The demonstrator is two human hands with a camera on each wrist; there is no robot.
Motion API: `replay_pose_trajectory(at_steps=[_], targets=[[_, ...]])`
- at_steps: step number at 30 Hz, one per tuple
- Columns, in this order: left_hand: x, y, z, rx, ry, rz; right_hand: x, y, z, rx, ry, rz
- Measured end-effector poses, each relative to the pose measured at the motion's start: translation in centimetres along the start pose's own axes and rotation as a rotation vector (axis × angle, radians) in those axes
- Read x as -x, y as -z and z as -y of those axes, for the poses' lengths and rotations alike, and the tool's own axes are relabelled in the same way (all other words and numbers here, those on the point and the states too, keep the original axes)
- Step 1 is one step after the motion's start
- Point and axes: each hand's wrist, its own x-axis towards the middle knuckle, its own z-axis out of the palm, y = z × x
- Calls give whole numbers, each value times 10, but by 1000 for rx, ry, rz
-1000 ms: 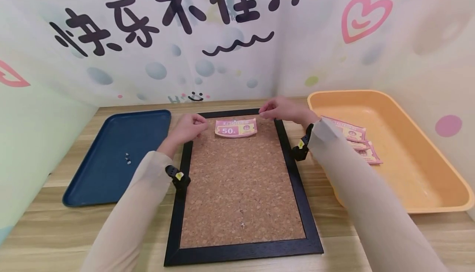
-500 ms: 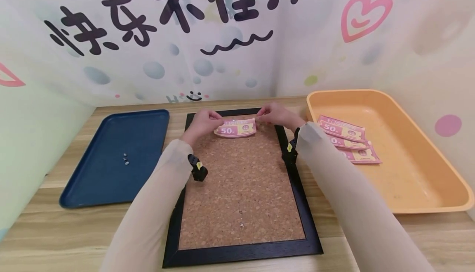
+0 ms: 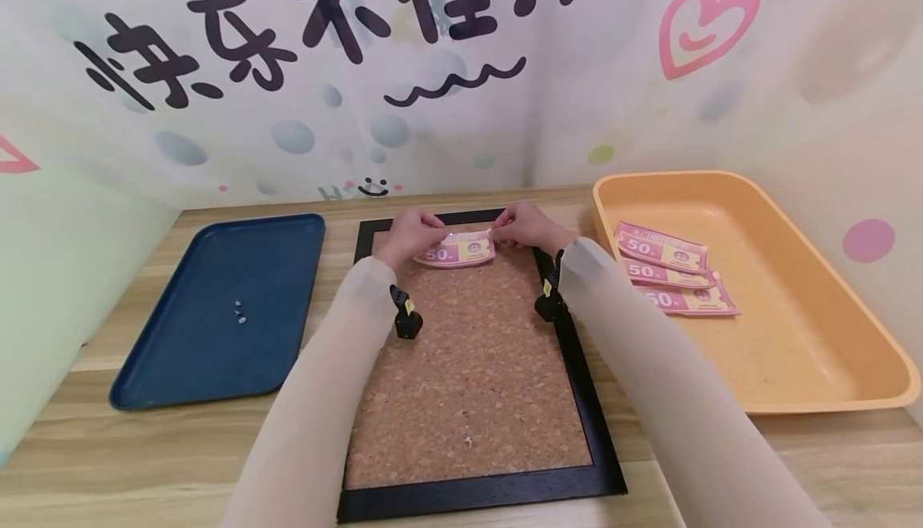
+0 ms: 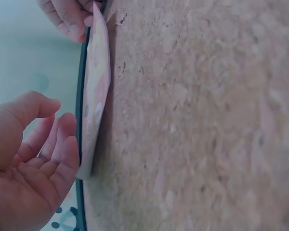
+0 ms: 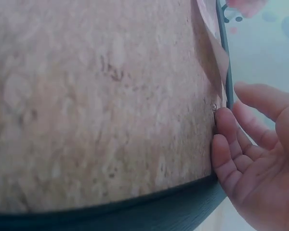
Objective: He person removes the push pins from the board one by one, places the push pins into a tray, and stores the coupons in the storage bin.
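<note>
A pink-and-yellow paper coupon (image 3: 457, 251) marked 50 lies near the top of a black-framed cork board (image 3: 476, 376). Its lower edge curls off the cork. At its upper left is my left hand (image 3: 413, 238); in the left wrist view, the loosely bent fingers (image 4: 67, 149) are beside the coupon's end, thumb apart from them. My right hand (image 3: 532, 227) is at the upper right corner. In the right wrist view, its fingertips (image 5: 222, 144) rest against the cork beside the coupon's raised corner (image 5: 224, 67), and no pinch is visible.
At left lies a dark blue tray (image 3: 216, 352) with several tiny metal pieces (image 3: 241, 316), perhaps tacks. An orange bin (image 3: 786, 352) at right holds several more coupons (image 3: 663, 249). A printed cloth (image 3: 324, 143) hangs behind the wooden table (image 3: 166, 464).
My left hand has moved right from beside the board's left frame to the coupon's upper left. The right hand has moved slightly left and down to its upper right corner.
</note>
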Motion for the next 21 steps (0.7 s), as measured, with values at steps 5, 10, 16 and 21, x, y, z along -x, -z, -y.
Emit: replay_pose_trajectory(at_steps=[5, 10, 16, 21], targets=[[-7, -6, 3, 1, 0, -6, -1, -1, 1, 30, -11, -28], [-10, -8, 2, 11, 19, -13, -3, -1, 2, 31, -27, -39], [-12, -10, 0, -22, 44, -18, -5, -3, 3, 47, -56, -46], [-18, -12, 4, -33, 83, -31, -7, -7, 2, 60, -60, -65]])
